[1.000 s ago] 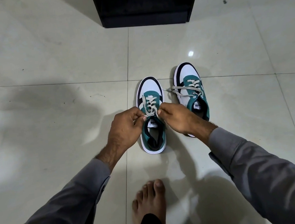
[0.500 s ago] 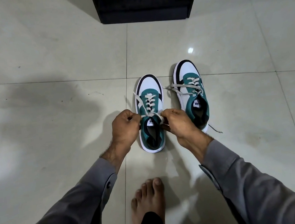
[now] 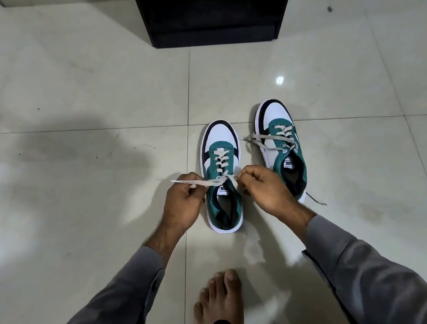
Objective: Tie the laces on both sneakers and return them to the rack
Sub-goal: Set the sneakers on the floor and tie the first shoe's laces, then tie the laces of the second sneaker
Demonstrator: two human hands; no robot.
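While both hands work over the near sneaker (image 3: 222, 177), the whole move turns on one line: the grey lace (image 3: 209, 181) runs crosswise, left to right, straight across the shoe's long axis, which points away from the person toward the black rack (image 3: 214, 5). The left hand (image 3: 185, 200) sits just left of the tongue, its grip clenched on one end of that lace, and the flat tip pokes out past the knuckles to the left. The right hand (image 3: 266, 185) sits just right of the tongue, grip pinched on the other end close to the crossing. Both wrists are bent down, knuckles up, fists either side of the shoe opening, forearms in grey sleeves converging from below. The crossing itself lies between the two fists, right above the tongue label, so each hand is about equally near it, and the pull looks outward and level. I'd judge this as the first knot being drawn snug; a bow is not yet formed. The second sneaker (image 3: 282, 150) stands just beside on the right, toe also toward the rack, its laces (image 3: 271, 137) loose and trailing over the side onto the tiled floor (image 3: 65, 99), so that one looks untied. The rack is well apart, straight ahead
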